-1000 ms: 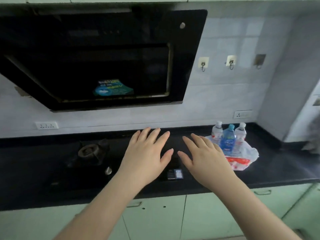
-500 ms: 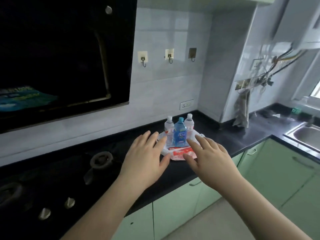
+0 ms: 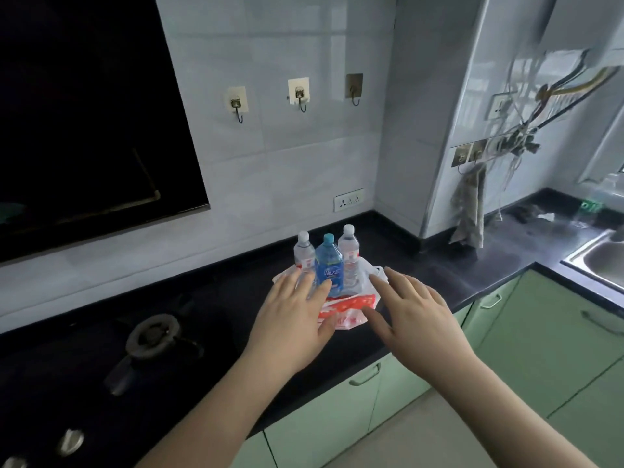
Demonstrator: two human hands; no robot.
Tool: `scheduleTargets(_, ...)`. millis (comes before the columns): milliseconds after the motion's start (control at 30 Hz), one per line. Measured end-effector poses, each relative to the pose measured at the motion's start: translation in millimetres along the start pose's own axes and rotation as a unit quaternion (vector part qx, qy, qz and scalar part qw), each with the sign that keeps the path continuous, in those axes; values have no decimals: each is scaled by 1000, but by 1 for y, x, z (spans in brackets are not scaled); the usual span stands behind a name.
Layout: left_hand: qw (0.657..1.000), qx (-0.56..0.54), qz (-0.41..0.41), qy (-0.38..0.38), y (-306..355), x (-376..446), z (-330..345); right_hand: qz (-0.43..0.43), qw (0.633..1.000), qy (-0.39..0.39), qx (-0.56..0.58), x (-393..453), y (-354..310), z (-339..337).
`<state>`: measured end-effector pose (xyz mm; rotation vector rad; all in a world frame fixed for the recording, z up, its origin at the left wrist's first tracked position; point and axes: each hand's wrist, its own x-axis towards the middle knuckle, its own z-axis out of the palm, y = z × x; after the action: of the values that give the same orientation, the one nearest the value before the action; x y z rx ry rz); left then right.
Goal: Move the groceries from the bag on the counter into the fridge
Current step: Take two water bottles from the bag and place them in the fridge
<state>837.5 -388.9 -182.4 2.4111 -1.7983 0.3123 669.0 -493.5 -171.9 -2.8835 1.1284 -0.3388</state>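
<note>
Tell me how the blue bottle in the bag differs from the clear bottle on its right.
The blue bottle has a tinted blue body, a teal cap and a blue label; the clear bottle is see-through with a white cap and a small red mark. The blue bottle stands nearer the camera and looks wider; the clear bottle's cap reaches higher in the picture. Both stand upright, capped, in the plastic bag.

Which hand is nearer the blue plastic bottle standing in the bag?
Left. The left hand has fingertips overlapping the blue plastic bottle; the right hand hovers open off to its right.
</note>
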Motion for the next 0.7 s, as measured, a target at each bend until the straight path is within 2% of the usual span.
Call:
scheduleTargets(400,998,7,-43,-46,3,55,64,-45,995,-79,43,81,50,54)
scheduleTargets(700,997,1,-50,-62,-37,105,123,-36,996,-69,46,140,42,112)
